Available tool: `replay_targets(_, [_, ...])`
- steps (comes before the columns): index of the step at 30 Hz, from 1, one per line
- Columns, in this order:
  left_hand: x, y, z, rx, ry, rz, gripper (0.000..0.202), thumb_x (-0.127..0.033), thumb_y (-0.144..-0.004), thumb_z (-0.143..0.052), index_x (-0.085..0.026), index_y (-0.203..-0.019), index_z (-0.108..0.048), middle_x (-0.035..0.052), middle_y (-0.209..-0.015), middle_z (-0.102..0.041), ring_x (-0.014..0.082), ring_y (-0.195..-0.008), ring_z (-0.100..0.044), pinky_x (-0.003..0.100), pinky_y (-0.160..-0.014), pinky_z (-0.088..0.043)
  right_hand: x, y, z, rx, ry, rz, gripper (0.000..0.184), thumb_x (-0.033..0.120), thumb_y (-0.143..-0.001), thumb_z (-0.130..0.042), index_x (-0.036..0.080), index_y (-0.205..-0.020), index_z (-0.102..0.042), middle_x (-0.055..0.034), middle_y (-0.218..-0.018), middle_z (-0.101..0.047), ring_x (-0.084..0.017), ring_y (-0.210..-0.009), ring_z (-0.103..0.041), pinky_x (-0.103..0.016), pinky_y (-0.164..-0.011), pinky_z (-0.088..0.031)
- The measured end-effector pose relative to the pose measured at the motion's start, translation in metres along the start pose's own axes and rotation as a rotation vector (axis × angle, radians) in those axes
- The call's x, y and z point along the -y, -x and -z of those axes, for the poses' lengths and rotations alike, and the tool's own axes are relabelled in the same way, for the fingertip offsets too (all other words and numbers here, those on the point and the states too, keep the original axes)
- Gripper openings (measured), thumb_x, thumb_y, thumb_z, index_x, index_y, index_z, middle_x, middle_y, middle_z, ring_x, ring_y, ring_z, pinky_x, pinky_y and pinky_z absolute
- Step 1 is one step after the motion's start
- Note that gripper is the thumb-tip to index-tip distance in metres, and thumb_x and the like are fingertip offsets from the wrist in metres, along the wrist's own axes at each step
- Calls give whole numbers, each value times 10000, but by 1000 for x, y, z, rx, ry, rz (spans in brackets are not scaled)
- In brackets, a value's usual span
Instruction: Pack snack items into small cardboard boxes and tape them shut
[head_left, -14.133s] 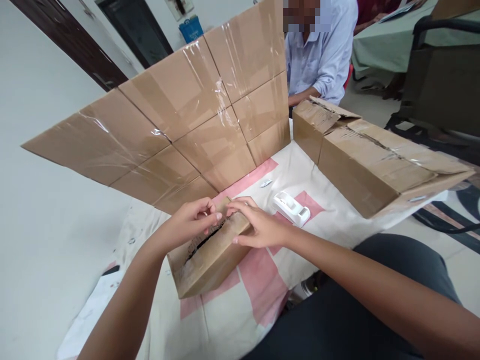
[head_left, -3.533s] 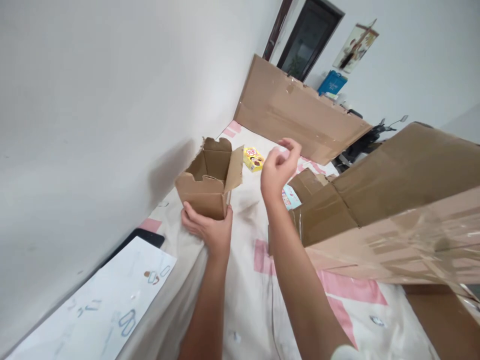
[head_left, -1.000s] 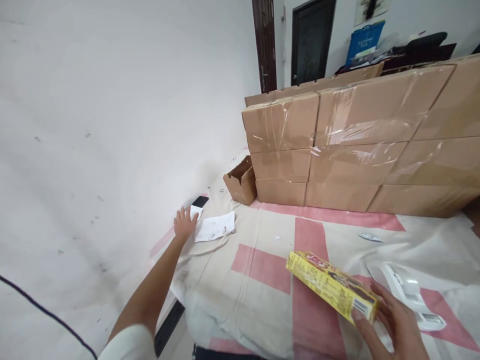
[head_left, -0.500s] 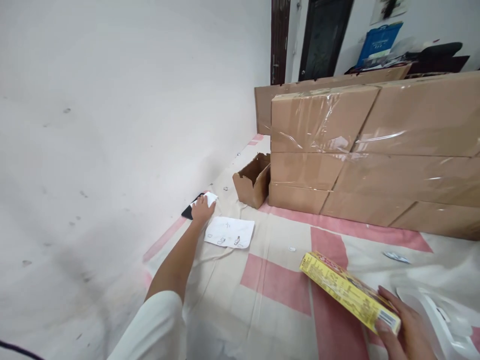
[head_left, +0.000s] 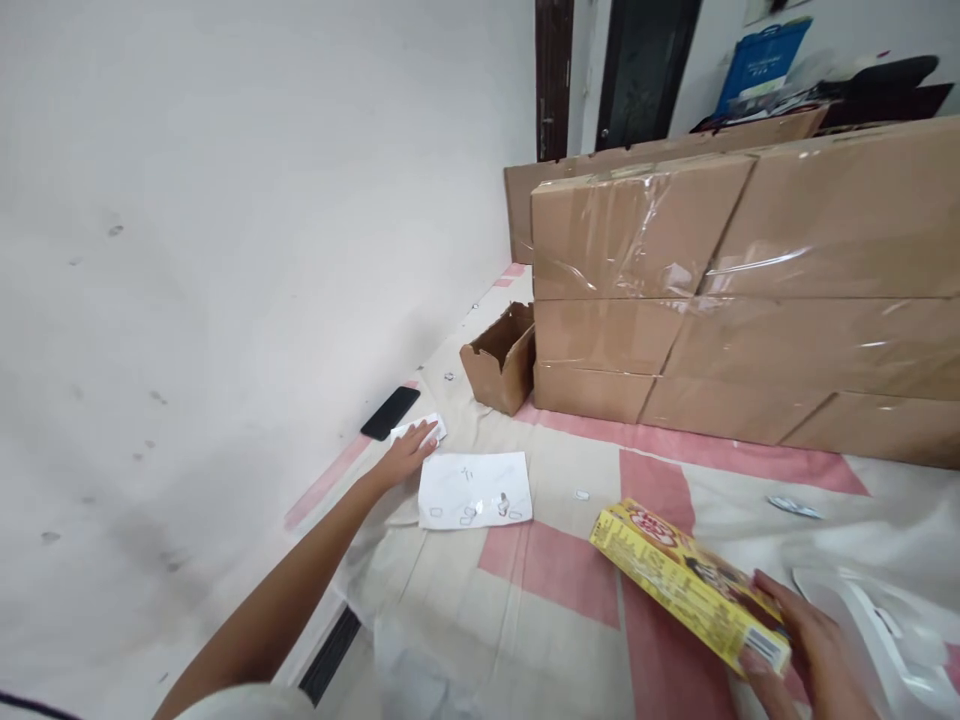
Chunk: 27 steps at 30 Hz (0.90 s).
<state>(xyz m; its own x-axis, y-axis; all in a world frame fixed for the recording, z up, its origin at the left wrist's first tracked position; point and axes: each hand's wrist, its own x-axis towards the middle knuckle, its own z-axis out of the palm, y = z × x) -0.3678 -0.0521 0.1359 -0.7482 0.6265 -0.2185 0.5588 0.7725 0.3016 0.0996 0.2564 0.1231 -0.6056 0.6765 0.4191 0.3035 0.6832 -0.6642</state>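
Note:
My left hand (head_left: 407, 453) lies with its fingers stretched out on a small white piece of paper (head_left: 439, 429). Just beyond it, by the wall, rests a black phone (head_left: 391, 412). A larger white sheet (head_left: 472, 475) with small drawn marks lies flat on the cloth, right of that hand. At the lower right, my right hand (head_left: 814, 645) grips the near end of a yellow carton (head_left: 675, 580) with printed pictures and a barcode. The carton sits at a slant over the pink and white cloth.
A small open cardboard box (head_left: 499, 370) stands against large taped cartons (head_left: 712, 330) at the back. A white wall (head_left: 225, 250) borders the left side. A clear plastic container (head_left: 877, 640) and a small foil packet (head_left: 793, 507) lie at the right.
My left hand has slid the small paper off the phone, toward me and slightly right; the phone now shows fully. The larger sheet has also shifted nearer. My right hand still grips the carton.

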Motion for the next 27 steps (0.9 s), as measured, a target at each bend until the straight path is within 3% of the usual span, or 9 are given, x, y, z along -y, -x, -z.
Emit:
replay_targets(2, [-19,12,-4,57,8,-9,708,-656,-1003,-183,-330,-1631,-188,45,-1700,-146,347,-1577,-119,656,-1221,-172,7,0,0,3,15,25,528,534,-898,-559,219,-1320,-512,-153,-1264,-605,-418,-1136,-603,-613,-933,-505])
replay_targets(5, [-43,32,-17,124,-17,-39,927,-793,-868,-456,-339,-1631,-186,84,-1706,-76,427,-1570,-31,751,-1178,-118,12,1,0,2,44,65,549,528,-894,-576,233,-1348,-489,-154,-1285,-595,-417,-1165,-588,-630,-948,-502])
replay_targets(7, [-52,41,-27,122,-64,-37,1049,-816,-783,-568,-318,-1630,-202,101,-1710,-26,454,-1564,19,768,-1168,-101,11,3,0,8,53,85,556,515,-899,-577,237,-1370,-474,-153,-1292,-590,-411,-1181,-579,-622,-944,-510])
replay_targets(9, [-54,43,-34,92,-111,-11,989,-799,-814,-543,-328,-1624,-227,78,-1717,-39,435,-1571,2,736,-1188,-127,9,5,0,22,58,96,574,504,-896,-593,243,-1390,-461,-149,-1300,-586,-403,-1194,-575,-601,-943,-518])
replay_targets(12, [-47,37,-37,16,-148,96,812,-722,-926,-414,-328,-1618,-254,81,-1717,-114,439,-1569,-56,720,-1189,-156,7,7,0,29,59,106,588,495,-887,-614,249,-1398,-459,-142,-1310,-583,-394,-1203,-571,-585,-953,-517])
replay_targets(15, [-34,25,-33,-86,-170,232,713,-635,-986,-342,-280,-1604,-311,151,-1697,-196,506,-1537,-132,746,-1157,-172,11,7,2,30,52,119,583,486,-883,-625,251,-1392,-466,-136,-1310,-584,-387,-1206,-567,-580,-959,-513])
replay_targets(20, [-9,12,-19,-305,-180,303,702,-489,-978,-466,-206,-1602,-310,218,-1640,-313,488,-1505,-261,653,-1171,-251,19,6,4,22,54,130,603,472,-888,-630,236,-1412,-447,-143,-1304,-574,-378,-1198,-567,-568,-957,-509])
replay_targets(24, [12,18,-1,-454,-90,334,639,-329,-985,-419,-198,-1600,-302,236,-1275,-665,435,-1202,-628,612,-1005,-456,22,5,4,9,61,135,615,473,-895,-623,233,-1429,-434,-148,-1308,-569,-376,-1202,-566,-559,-956,-509])
replay_targets(27, [28,29,12,-590,31,345,636,-356,-979,-436,-191,-1580,-313,197,-1242,-686,377,-1123,-676,526,-979,-508,23,5,4,5,67,139,628,484,-895,-624,236,-1438,-430,-148,-1316,-566,-378,-1202,-567,-551,-949,-512])
